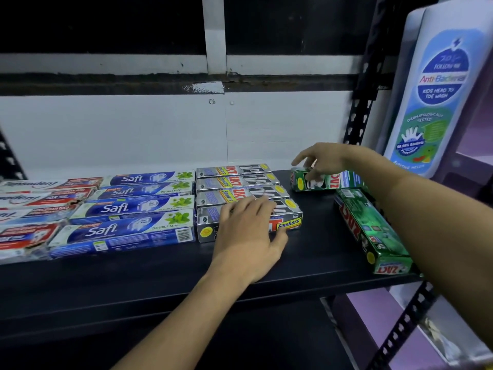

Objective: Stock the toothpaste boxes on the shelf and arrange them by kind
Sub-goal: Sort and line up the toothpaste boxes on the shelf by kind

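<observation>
On the black shelf (314,252) lie three rows of boxes: red-and-white Pepsodent boxes (29,209) at the left, blue Safi boxes (128,209) beside them, silver Zact Smokers boxes (240,182) in the middle. My left hand (248,233) rests flat on the front silver box (288,222), fingers spread. My right hand (322,161) reaches to the back right and touches a green Zact box (328,181) lying crosswise; its fingers curl over the box's top. Another green Zact box (373,231) lies lengthwise along the shelf's right edge.
A large white-and-blue body wash bottle (437,89) stands at the right on the neighbouring purple shelf. Black perforated rack posts (362,108) rise at the back right and run down at the front right. A white wall closes the back of the shelf.
</observation>
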`<control>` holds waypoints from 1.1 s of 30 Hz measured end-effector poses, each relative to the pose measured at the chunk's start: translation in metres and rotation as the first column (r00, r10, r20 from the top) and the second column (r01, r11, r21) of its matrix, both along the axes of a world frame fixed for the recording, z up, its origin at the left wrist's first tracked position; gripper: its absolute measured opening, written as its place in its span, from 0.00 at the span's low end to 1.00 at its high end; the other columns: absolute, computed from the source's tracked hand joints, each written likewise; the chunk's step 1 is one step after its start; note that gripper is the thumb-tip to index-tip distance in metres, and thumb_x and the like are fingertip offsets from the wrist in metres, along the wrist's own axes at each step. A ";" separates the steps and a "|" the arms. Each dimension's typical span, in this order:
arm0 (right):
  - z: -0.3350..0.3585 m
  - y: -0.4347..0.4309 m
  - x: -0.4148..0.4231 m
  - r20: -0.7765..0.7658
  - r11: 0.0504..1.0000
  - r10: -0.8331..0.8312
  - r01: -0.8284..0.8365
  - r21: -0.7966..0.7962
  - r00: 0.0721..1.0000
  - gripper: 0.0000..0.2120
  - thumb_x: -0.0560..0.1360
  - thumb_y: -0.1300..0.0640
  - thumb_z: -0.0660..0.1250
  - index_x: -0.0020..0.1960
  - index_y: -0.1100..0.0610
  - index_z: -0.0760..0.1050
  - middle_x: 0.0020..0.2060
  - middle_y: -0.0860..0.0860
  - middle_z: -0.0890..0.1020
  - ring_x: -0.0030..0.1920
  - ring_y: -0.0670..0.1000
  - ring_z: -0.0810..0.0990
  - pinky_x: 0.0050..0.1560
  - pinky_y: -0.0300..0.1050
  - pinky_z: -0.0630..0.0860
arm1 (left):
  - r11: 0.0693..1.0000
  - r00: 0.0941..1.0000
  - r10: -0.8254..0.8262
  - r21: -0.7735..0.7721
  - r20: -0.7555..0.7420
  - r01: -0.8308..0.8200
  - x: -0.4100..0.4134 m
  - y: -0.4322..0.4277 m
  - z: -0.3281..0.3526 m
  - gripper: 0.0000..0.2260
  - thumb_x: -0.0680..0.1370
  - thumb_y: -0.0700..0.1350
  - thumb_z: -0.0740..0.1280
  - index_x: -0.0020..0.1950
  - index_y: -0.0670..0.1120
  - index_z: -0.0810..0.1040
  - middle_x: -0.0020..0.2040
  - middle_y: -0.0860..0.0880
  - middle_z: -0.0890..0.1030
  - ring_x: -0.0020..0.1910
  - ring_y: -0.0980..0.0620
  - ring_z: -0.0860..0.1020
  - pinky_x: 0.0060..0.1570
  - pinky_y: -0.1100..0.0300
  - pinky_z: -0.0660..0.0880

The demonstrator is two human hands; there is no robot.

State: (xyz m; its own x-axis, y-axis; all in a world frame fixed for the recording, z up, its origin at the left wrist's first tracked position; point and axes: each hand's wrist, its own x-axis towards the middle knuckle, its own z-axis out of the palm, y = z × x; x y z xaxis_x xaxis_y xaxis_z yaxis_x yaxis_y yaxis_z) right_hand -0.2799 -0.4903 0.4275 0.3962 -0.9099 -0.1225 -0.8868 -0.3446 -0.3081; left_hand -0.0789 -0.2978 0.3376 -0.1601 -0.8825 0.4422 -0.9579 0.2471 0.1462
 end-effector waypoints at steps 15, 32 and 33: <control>-0.001 -0.001 -0.042 0.886 0.834 -0.318 0.544 0.093 0.336 0.20 0.79 0.56 0.67 0.69 0.53 0.68 0.56 0.58 0.81 0.43 0.57 0.85 0.37 0.49 0.83 | 1.000 1.000 0.004 -0.003 -0.001 -0.004 -0.001 0.001 0.001 0.25 0.80 0.61 0.56 0.76 0.55 0.64 0.76 0.58 0.65 0.75 0.55 0.59 0.74 0.54 0.48; -0.025 -0.001 -0.037 -0.193 0.943 -0.249 0.192 -0.273 0.949 0.26 0.75 0.40 0.69 0.69 0.50 0.75 0.63 0.54 0.80 0.61 0.56 0.76 0.57 0.45 0.72 | 1.000 1.000 0.003 0.000 -0.006 -0.003 -0.001 0.002 0.002 0.27 0.79 0.63 0.57 0.76 0.55 0.63 0.76 0.58 0.64 0.75 0.54 0.58 0.74 0.54 0.48; -0.025 -0.003 -0.034 -0.202 0.941 -0.253 0.192 -0.277 0.946 0.26 0.75 0.40 0.68 0.69 0.50 0.75 0.62 0.54 0.80 0.60 0.56 0.77 0.55 0.45 0.72 | 1.000 1.000 0.001 -0.003 -0.006 -0.001 -0.001 0.002 0.002 0.27 0.79 0.63 0.57 0.76 0.55 0.63 0.76 0.58 0.64 0.75 0.54 0.58 0.74 0.54 0.48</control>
State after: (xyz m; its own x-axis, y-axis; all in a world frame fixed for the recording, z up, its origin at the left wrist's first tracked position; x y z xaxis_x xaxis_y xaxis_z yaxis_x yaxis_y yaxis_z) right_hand -0.3143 -0.4933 0.4027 0.1683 -0.9841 0.0575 -0.9854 -0.1694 -0.0150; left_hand -0.0798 -0.2960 0.3394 -0.1562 -0.8814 0.4459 -0.9573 0.2463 0.1516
